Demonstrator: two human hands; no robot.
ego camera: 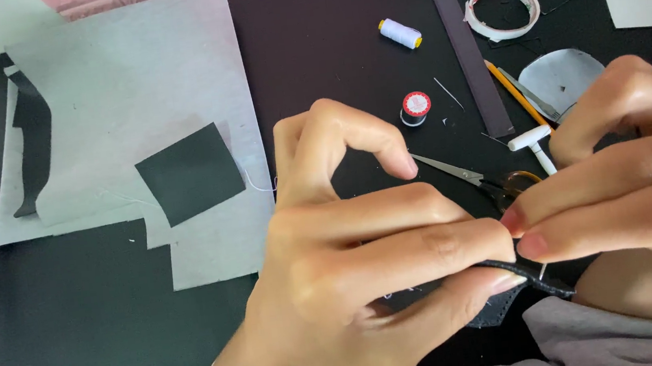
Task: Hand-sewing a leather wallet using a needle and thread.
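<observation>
Head view: my left hand [354, 286] pinches a black leather piece [529, 278]; right hand [629, 189] fingers grasp a needle [543, 269] beside scissors [472, 176].

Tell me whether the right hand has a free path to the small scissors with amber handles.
Probably yes: the scissors lie uncovered just beyond the right hand, though it is pinching a needle.

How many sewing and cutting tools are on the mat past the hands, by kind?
Thread spools: 2 (white, red-topped)
Scissors: 1
Tape roll: 1
Ruler: 1
Pencil: 1
Total: 6
</observation>
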